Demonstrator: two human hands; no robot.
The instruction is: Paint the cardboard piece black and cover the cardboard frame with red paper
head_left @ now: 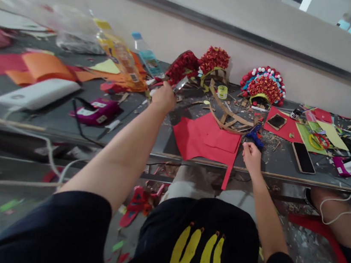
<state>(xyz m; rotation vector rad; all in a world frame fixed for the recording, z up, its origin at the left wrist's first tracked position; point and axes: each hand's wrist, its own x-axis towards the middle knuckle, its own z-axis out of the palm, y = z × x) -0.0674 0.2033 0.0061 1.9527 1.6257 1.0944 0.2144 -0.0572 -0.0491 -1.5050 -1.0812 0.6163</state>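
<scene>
My left hand (165, 97) reaches to the back of the bench, its fingers closed. A shiny silvery piece (180, 84) shows right beside its fingers; I cannot make out what it is or whether it is held. My right hand (251, 157) is at the front, fingers curled together, with the fingertips close to the red paper (191, 135). Whatever might be in that pinch is too small to tell. Just behind it lies a blue glue gun (255, 135). A curved brown cardboard frame (229, 117) rests along the paper's back edge.
Decorated headpieces (264, 85) stand against the wall. Two bottles (146, 56) lean left of them. A white power strip (38, 92), a purple socket block (96, 111) and cables occupy the left. At right are a phone (303, 158), yellow-handled scissors (316, 141) and another person's arm (336, 209).
</scene>
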